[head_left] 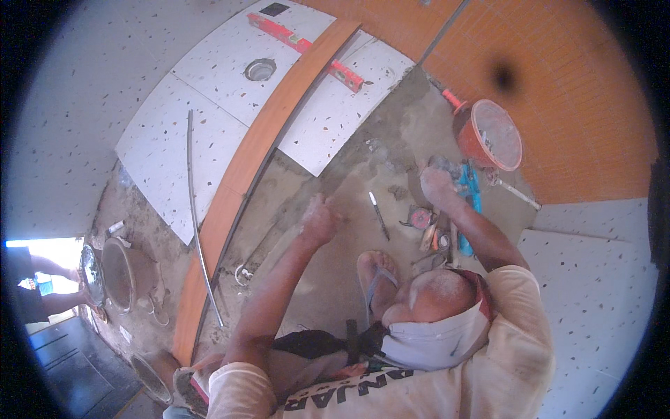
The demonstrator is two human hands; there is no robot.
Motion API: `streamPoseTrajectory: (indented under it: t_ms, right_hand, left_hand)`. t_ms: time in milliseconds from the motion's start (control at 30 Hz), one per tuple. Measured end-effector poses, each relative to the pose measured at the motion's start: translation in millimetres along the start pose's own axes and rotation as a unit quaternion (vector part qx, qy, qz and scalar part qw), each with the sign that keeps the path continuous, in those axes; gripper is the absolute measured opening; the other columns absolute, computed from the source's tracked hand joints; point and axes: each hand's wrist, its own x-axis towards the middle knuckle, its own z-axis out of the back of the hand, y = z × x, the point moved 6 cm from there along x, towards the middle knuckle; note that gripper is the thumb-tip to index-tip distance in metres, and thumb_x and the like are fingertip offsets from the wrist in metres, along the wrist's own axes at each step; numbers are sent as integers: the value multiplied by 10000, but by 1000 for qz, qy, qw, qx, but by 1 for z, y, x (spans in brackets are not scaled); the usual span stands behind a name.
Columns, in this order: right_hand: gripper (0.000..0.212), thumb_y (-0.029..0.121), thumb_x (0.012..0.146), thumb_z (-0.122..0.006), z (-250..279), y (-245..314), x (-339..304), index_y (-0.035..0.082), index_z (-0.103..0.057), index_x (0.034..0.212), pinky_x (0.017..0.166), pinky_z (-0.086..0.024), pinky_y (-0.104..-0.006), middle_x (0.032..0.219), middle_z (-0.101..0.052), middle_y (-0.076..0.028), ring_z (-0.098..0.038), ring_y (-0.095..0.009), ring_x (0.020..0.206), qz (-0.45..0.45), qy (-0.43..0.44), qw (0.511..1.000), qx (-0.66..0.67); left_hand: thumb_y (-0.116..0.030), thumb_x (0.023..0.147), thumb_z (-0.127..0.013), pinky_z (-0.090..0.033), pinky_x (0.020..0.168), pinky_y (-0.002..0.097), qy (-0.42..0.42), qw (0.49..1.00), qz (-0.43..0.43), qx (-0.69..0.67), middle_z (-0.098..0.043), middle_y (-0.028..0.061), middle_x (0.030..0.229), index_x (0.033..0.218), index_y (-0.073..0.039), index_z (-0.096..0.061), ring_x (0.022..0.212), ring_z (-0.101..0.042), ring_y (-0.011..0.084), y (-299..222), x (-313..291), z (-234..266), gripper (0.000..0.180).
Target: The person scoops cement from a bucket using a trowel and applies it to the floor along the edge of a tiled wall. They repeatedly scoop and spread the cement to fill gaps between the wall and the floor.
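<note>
My left hand is over the damp grey mortar bed, just below the corner of a white speckled tile. Its dusty fingers are slightly bent and apart, with nothing seen in them. My right hand is closed beside a blue-framed tool. A greyish object touches its fingertips, but its kind is hidden. Between the hands lies a dark marker-like stick with a white end. Near my right forearm sit a round red-and-grey tool and an orange-and-black tape measure.
A long wooden board crosses the tiles, with a red spirit level under it. A thin metal strip lies leftward. An orange bucket stands far right. At left are a mortar-stained tub and another person's legs.
</note>
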Motion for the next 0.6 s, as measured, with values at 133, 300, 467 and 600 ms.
streamPoseTrajectory:
  t_ms: [133, 300, 467, 600]
  right_hand:
    - [250, 197, 891, -543, -17, -16, 12, -21, -661, 864, 651, -562, -478, 811, -689, -215, -696, -374, 756, -44, -11, 999, 15]
    - [234, 183, 866, -581, -39, -34, 24, -44, -635, 848, 565, -554, -389, 704, -655, -158, -667, -275, 619, 60, 151, 979, 122]
    - [239, 190, 841, -607, -33, 44, 26, -41, -606, 780, 487, -523, -317, 608, -579, -88, -623, -156, 562, -239, 206, 795, 518]
    - [247, 223, 803, -613, -45, 55, 36, -23, -628, 784, 510, -522, -363, 674, -630, -121, -651, -202, 594, -250, 201, 809, 493]
  left_hand:
    - [-213, 845, -668, -450, 955, 474, -25, 999, -17, -13, -489, 196, 1196, 1205, -4, -550, 1118, -498, 385, 4, -6, -7, 432]
    - [-203, 843, -665, -418, 1015, 458, -6, 999, -40, -2, -462, 213, 1243, 1282, -3, -510, 1180, -462, 392, 0, -10, -16, 507]
    - [-202, 821, -673, -364, 1090, 464, 56, 997, -32, 52, -409, 240, 1343, 1363, 9, -445, 1286, -395, 423, 10, -19, -24, 624]
    - [-216, 808, -681, -327, 1122, 471, 10, 998, -44, 40, -379, 247, 1389, 1365, 32, -429, 1338, -343, 439, 11, -14, -35, 660]
